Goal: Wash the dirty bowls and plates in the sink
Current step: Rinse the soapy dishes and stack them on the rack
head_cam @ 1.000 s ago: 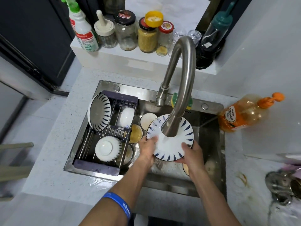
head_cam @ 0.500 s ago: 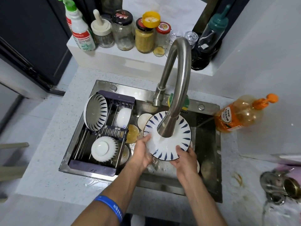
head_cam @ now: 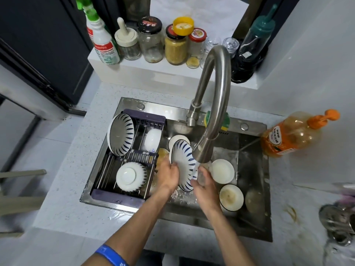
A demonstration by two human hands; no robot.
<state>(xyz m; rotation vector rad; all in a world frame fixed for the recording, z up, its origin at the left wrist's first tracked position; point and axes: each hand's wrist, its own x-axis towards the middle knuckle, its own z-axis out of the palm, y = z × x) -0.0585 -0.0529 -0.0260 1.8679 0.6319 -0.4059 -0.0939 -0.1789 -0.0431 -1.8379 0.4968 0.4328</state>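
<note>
step: rinsing plate [head_cam: 182, 162] under faucet [head_cam: 211, 104], water running. plate tilted on edge at sink [head_cam: 253, 169] centre, just below spout. left hand [head_cam: 169, 176] grips plate's rim at 9 o'clock. right hand [head_cam: 204, 184] fingers relaxed, flat against plate's 3 o'clock side in stream. rack [head_cam: 153, 121] at 9 o'clock holds clean bowls. dirty bowl [head_cam: 230, 197] at 4 o'clock. next, likely: lift plate to rack slot; wet rim calls for firm hold.

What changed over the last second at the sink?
The striped plate has been tipped from face-up to on edge under the faucet. The left hand still grips its rim; the right hand now lies against its inner face. The rack and its bowls are unchanged.
</note>
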